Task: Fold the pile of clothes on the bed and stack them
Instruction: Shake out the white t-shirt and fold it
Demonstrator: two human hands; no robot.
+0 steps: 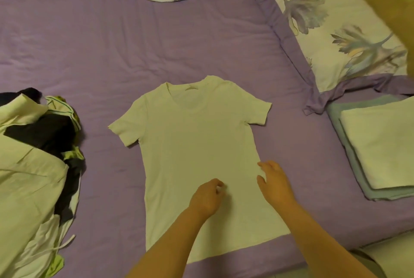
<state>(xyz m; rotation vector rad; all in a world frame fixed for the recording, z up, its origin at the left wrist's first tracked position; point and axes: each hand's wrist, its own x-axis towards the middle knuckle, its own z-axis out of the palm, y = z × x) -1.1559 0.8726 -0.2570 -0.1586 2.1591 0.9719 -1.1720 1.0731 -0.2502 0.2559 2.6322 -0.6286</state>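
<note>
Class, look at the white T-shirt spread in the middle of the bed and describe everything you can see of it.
The white short-sleeved T-shirt looks like thin, soft knit cloth with a scooped neckline and a small label inside the collar. It lies flat and unfolded on the purple bedsheet, collar away from the person, both sleeves spread outward, hem nearest the camera. Only faint creases show. The left hand, fingers curled, is over its lower middle, and the right hand, fingers loosely spread, is at its right edge. No other garment touches it.
</note>
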